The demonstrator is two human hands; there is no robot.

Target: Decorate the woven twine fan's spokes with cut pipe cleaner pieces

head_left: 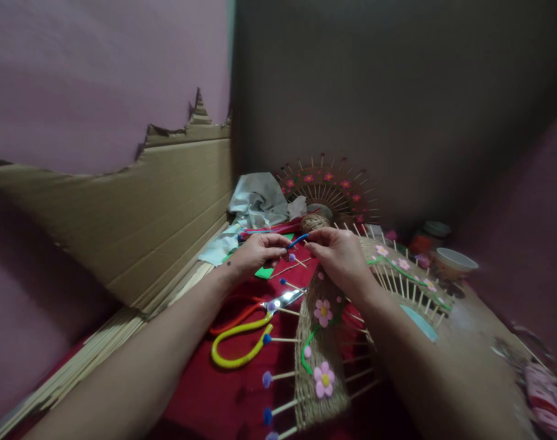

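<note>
Head view: L hand [260,253] & R hand [340,250] w/ blue pipe cleaner [298,241], ctr of frame.
L fingertips pinched on one end, R thumb & forefinger closed on the other; twine-wrapped arch [322,354] w/ pink flowers & pom-pom-tipped sticks below, lower ctr; yellow-and-orange-handled scissors [255,327] just left of it; twine ball [315,222] above hands; 2nd flowered arch [397,263] at ctr right, 3rd [327,183] upper ctr; cardboard [168,208] at left.
</note>
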